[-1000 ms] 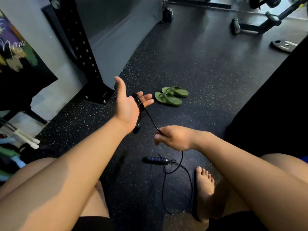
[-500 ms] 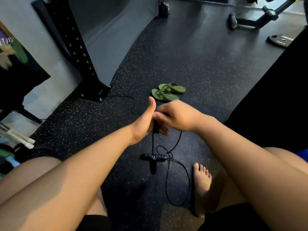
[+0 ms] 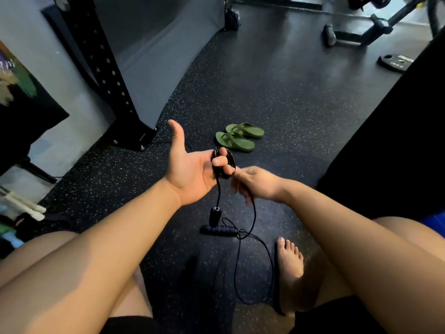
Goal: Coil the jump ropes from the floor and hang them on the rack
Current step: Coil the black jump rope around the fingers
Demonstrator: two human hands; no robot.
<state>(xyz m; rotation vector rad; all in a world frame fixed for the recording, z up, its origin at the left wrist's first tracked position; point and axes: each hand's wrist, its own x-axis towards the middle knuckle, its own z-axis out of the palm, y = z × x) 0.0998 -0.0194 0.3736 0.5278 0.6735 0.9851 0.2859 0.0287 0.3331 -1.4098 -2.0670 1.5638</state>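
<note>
A thin black jump rope (image 3: pixel 252 268) is partly wound round the fingers of my left hand (image 3: pixel 192 172), palm up, thumb raised. The coil (image 3: pixel 226 162) sits on those curled fingers. One black handle (image 3: pixel 215 216) dangles below the hand. The other handle (image 3: pixel 218 230), black with blue bands, lies on the floor with the remaining loop beside my bare foot. My right hand (image 3: pixel 255 186) pinches the rope just right of the coil. The black rack upright (image 3: pixel 101 68) stands at the left.
Green flip-flops (image 3: pixel 238 137) lie on the speckled rubber floor beyond my hands. A weight plate (image 3: pixel 395 61) and bench legs (image 3: pixel 361 32) are far right. A dark mass fills the right edge. Clutter sits at the left edge.
My left hand has turned palm up and opened its thumb again. My right hand has come down and to the right off the coil, drawing rope after another wrap.
</note>
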